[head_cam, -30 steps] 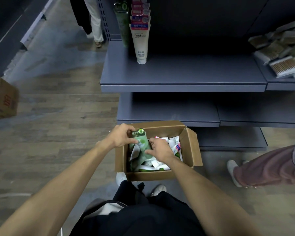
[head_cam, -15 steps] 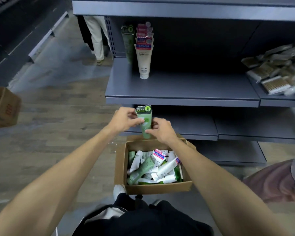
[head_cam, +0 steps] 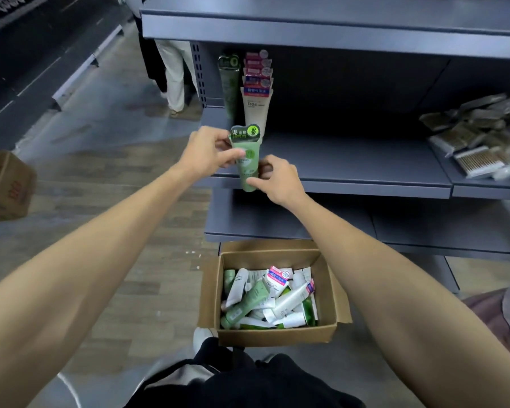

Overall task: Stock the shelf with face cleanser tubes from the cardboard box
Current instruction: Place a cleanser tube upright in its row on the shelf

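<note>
I note the shelf [head_cam: 351,163] bare right of the standing tubes [head_cam: 255,107], front edge unobstructed. Box [head_cam: 274,334] on the floor below. Left hand [head_cam: 209,151] and right hand [head_cam: 277,178] fingers clamp the green tube [head_cam: 246,160] upright at that edge.

Two cardboard boxes [head_cam: 277,334] — one held green tube [head_cam: 246,160] — two hands [head_cam: 209,151].

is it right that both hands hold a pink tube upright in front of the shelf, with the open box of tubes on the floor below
Not quite: the tube is green, not pink. The head view shows the left hand and right hand holding it upright in front of the shelf, with the open box of tubes on the floor below.
</note>
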